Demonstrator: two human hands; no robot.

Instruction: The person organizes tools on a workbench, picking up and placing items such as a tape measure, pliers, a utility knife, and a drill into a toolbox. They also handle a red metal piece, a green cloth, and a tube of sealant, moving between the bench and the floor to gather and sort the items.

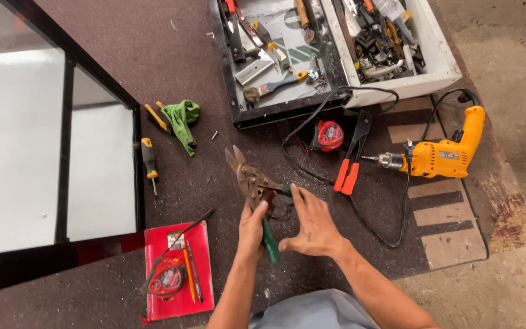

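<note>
My left hand (252, 230) grips a pair of rusty tin snips (251, 180) by its green handle, blades pointing up and away over the dark mat. My right hand (312, 224) hovers just right of the snips with fingers spread, fingertips near the other green handle; it holds nothing.
A yellow electric drill (448, 152) with a black cord lies to the right, next to a rivet tool with orange handles (351, 155) and a red tape measure (329, 135). Two open tool trays (336, 91) sit at the top. A red notebook (205, 286), screwdrivers (149, 161), a green rag (182, 119) and a glass panel (38, 152) lie left.
</note>
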